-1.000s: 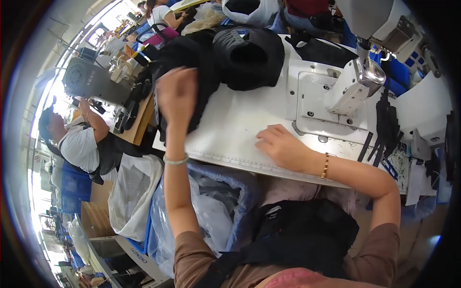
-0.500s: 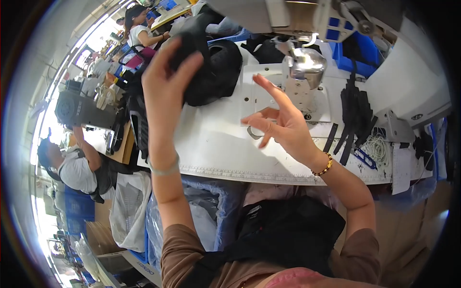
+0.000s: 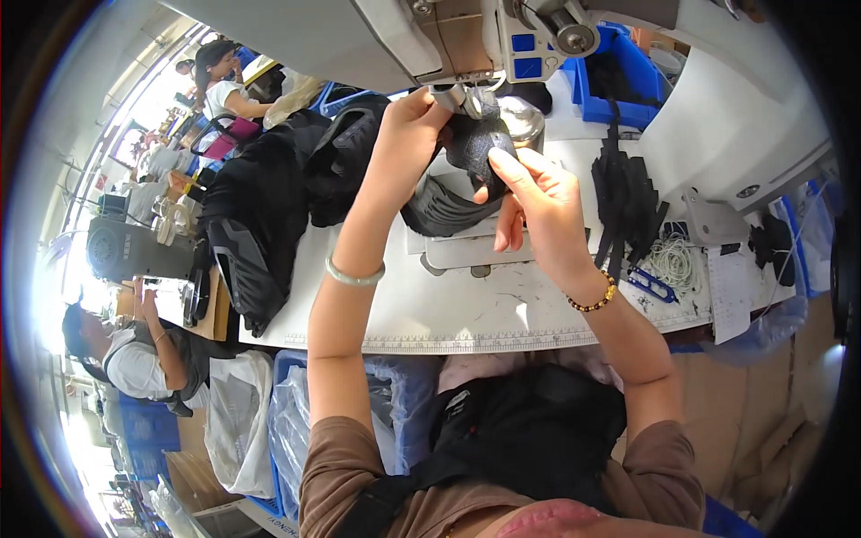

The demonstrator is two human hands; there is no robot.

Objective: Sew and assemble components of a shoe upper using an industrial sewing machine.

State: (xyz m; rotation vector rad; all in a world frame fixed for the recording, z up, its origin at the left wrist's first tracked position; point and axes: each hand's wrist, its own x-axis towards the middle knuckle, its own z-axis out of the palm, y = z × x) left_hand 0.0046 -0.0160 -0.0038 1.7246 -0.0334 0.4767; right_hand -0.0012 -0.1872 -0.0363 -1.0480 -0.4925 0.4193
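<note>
Probably positioning black piece (image 3: 485, 149) at machine (image 3: 354, 40).
Left hand (image 3: 410, 127), right hand (image 3: 550, 202) are pinching it, nearly closed; next move is needing steadiness.

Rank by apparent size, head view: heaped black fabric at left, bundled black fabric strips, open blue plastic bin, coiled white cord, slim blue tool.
1. Black fabric heap
2. Blue bin and black strips: too alike to rank
3. White cord coil
4. Slim blue tool

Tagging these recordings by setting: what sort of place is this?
Most likely a sewing workshop: a large sewing machine at the white table, dark fabric pieces heaped on the left, and a co-worker at another machine.
</note>
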